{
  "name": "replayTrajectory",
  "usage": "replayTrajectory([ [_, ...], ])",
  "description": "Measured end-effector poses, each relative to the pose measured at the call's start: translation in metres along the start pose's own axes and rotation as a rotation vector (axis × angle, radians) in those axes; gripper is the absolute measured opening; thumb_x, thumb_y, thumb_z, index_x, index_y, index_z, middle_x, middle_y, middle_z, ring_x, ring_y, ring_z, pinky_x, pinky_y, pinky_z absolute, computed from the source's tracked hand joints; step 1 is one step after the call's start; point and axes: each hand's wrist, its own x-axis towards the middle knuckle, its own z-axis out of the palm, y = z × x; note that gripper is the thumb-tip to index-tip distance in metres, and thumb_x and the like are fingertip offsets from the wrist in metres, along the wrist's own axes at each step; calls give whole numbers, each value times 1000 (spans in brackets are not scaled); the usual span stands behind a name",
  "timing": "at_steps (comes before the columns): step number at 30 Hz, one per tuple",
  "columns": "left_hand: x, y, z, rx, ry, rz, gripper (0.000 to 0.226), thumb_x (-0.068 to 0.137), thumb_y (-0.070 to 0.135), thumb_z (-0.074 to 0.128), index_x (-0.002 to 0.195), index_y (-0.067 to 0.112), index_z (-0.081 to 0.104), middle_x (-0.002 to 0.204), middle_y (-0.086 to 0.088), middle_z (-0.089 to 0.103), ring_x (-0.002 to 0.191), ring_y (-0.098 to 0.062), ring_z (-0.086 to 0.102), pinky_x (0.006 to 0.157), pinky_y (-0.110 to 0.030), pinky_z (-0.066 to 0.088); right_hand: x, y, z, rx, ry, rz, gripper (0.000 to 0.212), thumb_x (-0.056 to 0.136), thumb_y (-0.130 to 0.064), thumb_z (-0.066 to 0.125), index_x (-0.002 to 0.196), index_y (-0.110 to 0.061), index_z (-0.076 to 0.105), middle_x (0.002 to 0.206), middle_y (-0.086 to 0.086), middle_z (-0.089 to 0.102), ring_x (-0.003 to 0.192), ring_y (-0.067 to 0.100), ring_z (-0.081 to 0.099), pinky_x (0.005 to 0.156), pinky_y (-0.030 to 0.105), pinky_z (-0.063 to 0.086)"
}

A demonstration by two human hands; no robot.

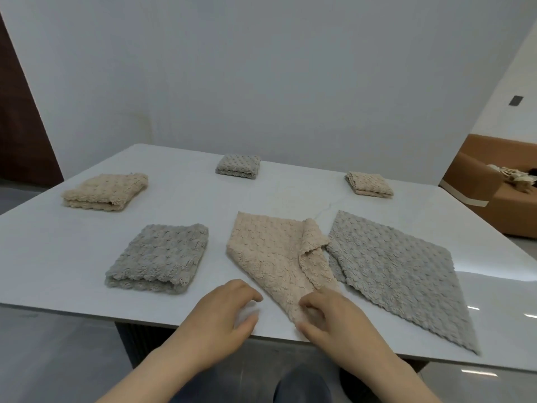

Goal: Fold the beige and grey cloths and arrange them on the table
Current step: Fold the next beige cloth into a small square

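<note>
A beige cloth [270, 257] lies unfolded near the front edge of the white table [87, 257], its right corner flipped over onto itself. My right hand [340, 321] pinches this cloth's near corner between thumb and curled fingers. My left hand [223, 312] hovers just left of that corner with loosely curled fingers, holding nothing. An unfolded grey cloth [398, 271] lies flat to the right, its left edge tucked under the beige one. Folded cloths sit around: a grey one [159, 257] at front left, a beige one [107, 191] at back left, a small grey one [238, 166] at the back middle, and a small beige one [369, 184] at back right.
The table's front edge runs just under my wrists. A brown sofa [491, 181] with some items on it stands to the right of the table. A white wall rises behind the table.
</note>
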Motion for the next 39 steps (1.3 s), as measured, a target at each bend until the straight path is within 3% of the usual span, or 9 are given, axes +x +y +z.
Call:
replayTrajectory([
  [3,8,1,2,5,-24,12,55,74,55,34,117,30,57,114,16,53,106,0,51,91,-16,39,4,5,1,21,-19,0,46,74,-53,46,112,-32,60,106,-15,54,101,6,53,88,24,43],
  [9,30,8,13,40,-44,64,52,71,55,43,114,28,58,115,14,54,107,-5,50,92,-21,40,16,10,-2,10,5,-21,19,88,-30,55,102,-25,66,99,-12,57,91,6,54,77,20,41],
  [14,38,12,25,147,-39,50,62,70,62,43,122,29,54,116,13,51,109,-7,46,92,-23,40,18,13,-3,27,18,-27,15,91,-31,53,95,-23,65,93,-9,59,86,7,54,74,22,40],
  [19,43,16,33,139,46,12,53,69,66,47,103,30,64,98,13,52,95,-8,49,80,-24,43,19,14,-7,66,16,-37,16,90,-32,53,88,-21,64,85,-9,61,79,7,52,69,21,39],
  [24,47,17,39,134,123,8,40,79,52,38,84,24,65,85,11,52,87,-10,49,73,-26,44,20,9,-11,92,39,-69,17,91,-34,54,86,-22,64,78,-14,57,76,4,51,64,15,35],
  [30,43,16,27,116,159,71,31,83,42,33,77,20,54,79,11,48,80,-8,43,67,-17,34,20,3,-20,69,60,-91,13,89,-32,54,93,-25,65,87,-11,62,82,8,54,72,22,40],
  [33,40,19,18,71,186,72,30,83,40,30,77,19,50,79,10,46,77,-8,43,66,-20,34,20,3,-24,63,54,-81,17,86,-30,52,96,-28,66,90,-12,63,83,6,56,74,24,44],
  [39,35,23,-1,-104,255,35,24,88,34,34,79,18,51,75,5,53,72,-9,49,64,-26,40,21,1,-34,64,115,-88,29,83,-41,35,80,-24,59,72,-9,60,71,10,56,68,35,49],
])
